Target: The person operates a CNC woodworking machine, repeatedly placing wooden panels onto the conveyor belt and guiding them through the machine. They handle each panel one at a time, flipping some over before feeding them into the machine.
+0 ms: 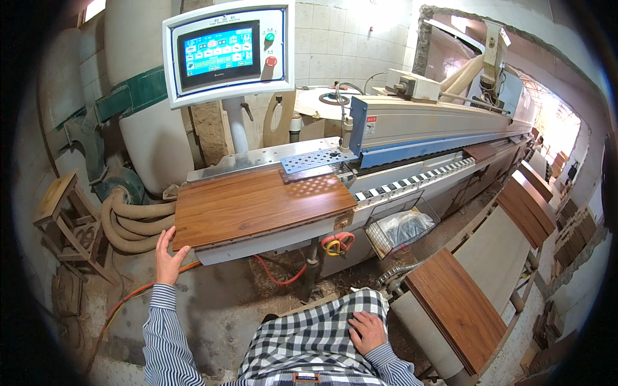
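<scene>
A wood-grain panel (251, 207) lies flat on the infeed table of an edge banding machine (434, 125), its far edge by a perforated blue plate (309, 161). My left hand (169, 255) touches the panel's near left corner, fingertips on the left end and thumb at the front edge. Resting on the checked apron (309, 333) at my lap, my right hand (368, 332) has its fingers slightly spread and holds nothing.
A control panel with a lit screen (219, 50) stands behind the table. Scissors (338, 242) hang at its front, near a wire basket (400, 224). Stacked wood-grain boards (456, 309) lie on a roller conveyor (492, 248) at right. Left are ribbed hoses (140, 227) and a wooden stool (58, 198).
</scene>
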### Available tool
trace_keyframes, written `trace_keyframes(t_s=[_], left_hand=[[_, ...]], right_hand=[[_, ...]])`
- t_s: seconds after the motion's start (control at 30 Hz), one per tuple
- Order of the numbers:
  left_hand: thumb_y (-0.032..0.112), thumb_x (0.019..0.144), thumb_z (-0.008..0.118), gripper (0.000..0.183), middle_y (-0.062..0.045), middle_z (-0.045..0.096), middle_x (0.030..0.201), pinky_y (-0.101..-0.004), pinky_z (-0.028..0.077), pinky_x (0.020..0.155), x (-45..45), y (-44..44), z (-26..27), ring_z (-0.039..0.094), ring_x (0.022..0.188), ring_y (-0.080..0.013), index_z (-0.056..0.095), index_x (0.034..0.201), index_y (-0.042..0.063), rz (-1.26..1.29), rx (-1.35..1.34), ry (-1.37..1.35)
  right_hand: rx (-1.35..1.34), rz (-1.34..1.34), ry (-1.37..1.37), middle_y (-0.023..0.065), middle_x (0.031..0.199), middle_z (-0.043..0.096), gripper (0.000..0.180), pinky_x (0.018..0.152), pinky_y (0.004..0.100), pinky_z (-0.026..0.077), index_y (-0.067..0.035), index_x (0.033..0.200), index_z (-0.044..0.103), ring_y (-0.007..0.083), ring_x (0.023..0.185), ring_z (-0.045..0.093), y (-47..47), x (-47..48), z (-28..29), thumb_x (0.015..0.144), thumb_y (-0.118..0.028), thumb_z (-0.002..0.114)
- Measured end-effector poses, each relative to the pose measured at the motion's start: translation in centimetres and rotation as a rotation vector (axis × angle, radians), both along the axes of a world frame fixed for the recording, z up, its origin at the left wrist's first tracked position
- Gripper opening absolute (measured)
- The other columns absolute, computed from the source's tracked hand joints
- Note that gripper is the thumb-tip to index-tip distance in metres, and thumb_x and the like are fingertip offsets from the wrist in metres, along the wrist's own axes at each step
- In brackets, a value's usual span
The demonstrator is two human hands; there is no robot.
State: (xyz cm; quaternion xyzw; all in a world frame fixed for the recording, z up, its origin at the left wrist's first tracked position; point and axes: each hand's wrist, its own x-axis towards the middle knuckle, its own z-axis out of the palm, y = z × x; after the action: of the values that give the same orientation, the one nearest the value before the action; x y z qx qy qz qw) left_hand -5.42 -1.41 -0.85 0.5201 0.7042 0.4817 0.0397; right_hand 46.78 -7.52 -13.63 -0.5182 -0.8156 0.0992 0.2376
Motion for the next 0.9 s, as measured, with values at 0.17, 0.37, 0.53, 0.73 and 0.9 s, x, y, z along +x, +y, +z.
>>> trace_keyframes(t_s=[0.17,0.37,0.53,0.73,0.9], left_hand=[[0.019,0.074,0.076,0.067,-0.022,0.038,0.144,-0.0385,0.035,0.106,0.3,0.6,-0.2,0.042,0.132,-0.0298,0.05,0.135,0.007,-0.029,0.041,-0.037],[0.023,0.071,0.079,0.069,-0.022,0.046,0.138,-0.0445,0.028,0.111,3.9,2.7,0.2,0.042,0.132,-0.0294,0.052,0.132,0.008,-0.037,0.067,-0.023],[0.03,0.07,0.079,0.064,-0.017,0.057,0.129,-0.05,0.016,0.115,7.6,4.6,0.0,0.041,0.132,-0.0303,0.056,0.127,0.01,0.008,0.047,0.225],[0.045,0.09,0.054,0.057,-0.014,0.057,0.127,-0.0522,0.016,0.112,10.4,6.5,-1.0,0.045,0.127,-0.0272,0.048,0.136,0.011,-0.043,0.095,0.576],[0.041,0.089,0.056,0.053,-0.008,0.058,0.127,-0.0493,0.022,0.109,9.9,6.7,-1.9,0.049,0.121,-0.0243,0.051,0.132,0.011,-0.031,0.157,0.643]], right_hand=[[0.01,0.004,0.018,0.0106,0.123,0.06,0.029,0.102,0.0455,0.037,-0.007,0.109,0.066,0.0306,0.12,0.05,0.0,-0.1,-0.1,0.084,-0.022,0.061],[0.04,-0.085,0.245,0.0147,0.119,0.061,0.027,0.098,0.0439,0.041,-0.005,0.106,0.066,0.0322,0.114,0.054,0.5,0.8,-0.3,0.081,-0.014,0.063],[0.171,-0.306,0.193,0.0168,0.119,0.06,0.035,0.097,0.0443,0.042,-0.003,0.111,0.061,0.0355,0.111,0.054,4.3,6.1,-1.2,0.076,-0.007,0.063],[0.151,-0.413,-0.301,0.0142,0.133,0.05,0.047,0.102,0.0455,0.037,-0.005,0.12,0.056,0.034,0.122,0.045,11.0,12.0,-0.4,0.074,-0.006,0.063],[0.087,-0.374,-0.451,0.009,0.13,0.053,0.047,0.099,0.043,0.04,-0.01,0.12,0.056,0.0317,0.119,0.047,12.8,13.5,-1.4,0.073,-0.005,0.06]])
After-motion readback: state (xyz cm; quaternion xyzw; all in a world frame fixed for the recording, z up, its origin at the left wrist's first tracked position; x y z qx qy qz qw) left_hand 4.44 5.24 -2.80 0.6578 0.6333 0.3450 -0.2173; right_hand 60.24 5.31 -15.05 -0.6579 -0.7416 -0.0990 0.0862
